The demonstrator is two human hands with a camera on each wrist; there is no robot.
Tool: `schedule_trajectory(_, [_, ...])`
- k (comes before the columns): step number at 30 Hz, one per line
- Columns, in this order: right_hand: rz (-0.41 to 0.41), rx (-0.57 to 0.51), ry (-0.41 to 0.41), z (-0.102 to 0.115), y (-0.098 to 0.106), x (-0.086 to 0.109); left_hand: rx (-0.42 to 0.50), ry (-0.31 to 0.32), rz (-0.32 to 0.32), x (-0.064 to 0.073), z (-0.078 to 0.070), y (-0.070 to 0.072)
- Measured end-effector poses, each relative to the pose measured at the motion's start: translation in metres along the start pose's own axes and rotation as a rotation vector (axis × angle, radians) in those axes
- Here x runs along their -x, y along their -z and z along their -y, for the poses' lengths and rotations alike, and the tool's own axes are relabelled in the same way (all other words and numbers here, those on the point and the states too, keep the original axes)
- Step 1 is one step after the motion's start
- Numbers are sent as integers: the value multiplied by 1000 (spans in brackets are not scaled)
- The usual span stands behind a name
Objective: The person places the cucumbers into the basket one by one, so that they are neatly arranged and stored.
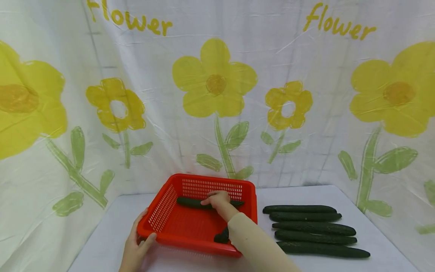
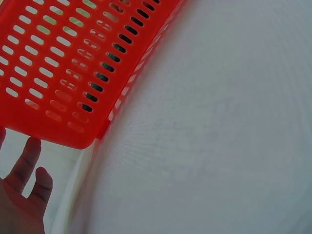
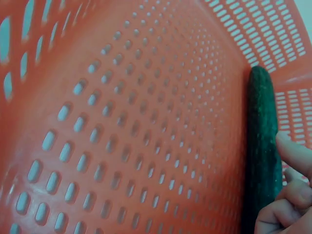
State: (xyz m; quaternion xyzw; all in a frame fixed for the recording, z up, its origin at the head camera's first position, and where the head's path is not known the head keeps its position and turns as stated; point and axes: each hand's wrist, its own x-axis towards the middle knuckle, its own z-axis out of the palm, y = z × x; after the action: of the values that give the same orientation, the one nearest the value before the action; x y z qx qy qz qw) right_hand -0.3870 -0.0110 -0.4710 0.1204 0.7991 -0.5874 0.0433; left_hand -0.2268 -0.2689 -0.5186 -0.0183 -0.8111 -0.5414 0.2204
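Observation:
A red plastic basket (image 1: 190, 245) with slotted walls stands on the white table. My left hand (image 1: 136, 241) holds its front left corner, thumb at the front rim and fingers along the left side. In the left wrist view fingertips (image 2: 33, 144) touch the basket's edge. Inside, a dark green cucumber (image 1: 190, 203) lies along the back wall. My right hand (image 1: 217, 200) reaches in over it and grips it near the middle. The right wrist view shows the cucumber (image 3: 263, 141) against the wall, with thumb and curled fingers at its side.
Several more cucumbers (image 1: 314, 227) lie in a row on the table (image 1: 102, 241), right of the basket. A small black object (image 1: 221, 236) shows beside the right sleeve, over the basket's front. Behind the table hangs a white curtain (image 1: 163, 113) printed with yellow flowers.

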Motion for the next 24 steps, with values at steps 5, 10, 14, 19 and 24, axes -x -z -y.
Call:
schedule_trajectory(5, [94,-93,3,11,5,4,-2,-4,8,-1,0,0])
schedule_trajectory(10, [191,-161,19,21,10,4,-3,11,14,0,0,-1])
schedule_trajectory(14, [261,-114,58,28,16,10,4,8,8,1,1,-3])
schedule_trajectory(19, [365,-43,103,36,25,23,4,-5,0,1,3,-2])
schedule_trajectory(24, [437,19,158,44,39,34,2,-22,-8,1,4,-1])
